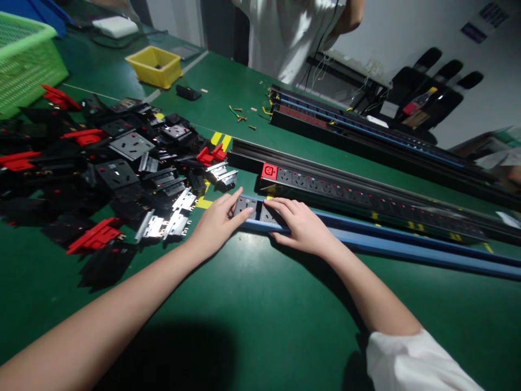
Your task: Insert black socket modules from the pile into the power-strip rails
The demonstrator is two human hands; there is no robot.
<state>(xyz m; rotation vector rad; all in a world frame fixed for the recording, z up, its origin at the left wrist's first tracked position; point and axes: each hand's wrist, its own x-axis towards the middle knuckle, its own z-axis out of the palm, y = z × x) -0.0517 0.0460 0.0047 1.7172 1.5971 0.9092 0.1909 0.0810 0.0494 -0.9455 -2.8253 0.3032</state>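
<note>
A long blue channel [382,241] runs from the middle of the table off to the right. Two dark socket modules sit in its near end, with a dark gap between them. My left hand [222,220] grips the channel's end and the left socket module [246,204], its thumb on top and its fingers at the far side. My right hand [299,222] is closed round the channel over the right socket module [267,213], fingertips on the module and thumb at the near edge. Just behind lies a black strip [345,193] filled with sockets and one red socket [269,171].
A pile of black, red and silver modules [118,174] covers the left side. Beyond it are a green basket [30,65] and a yellow bin [157,68]. Loose screws [241,118] and more long strips [345,127] lie further back. A person [285,38] stands across the table.
</note>
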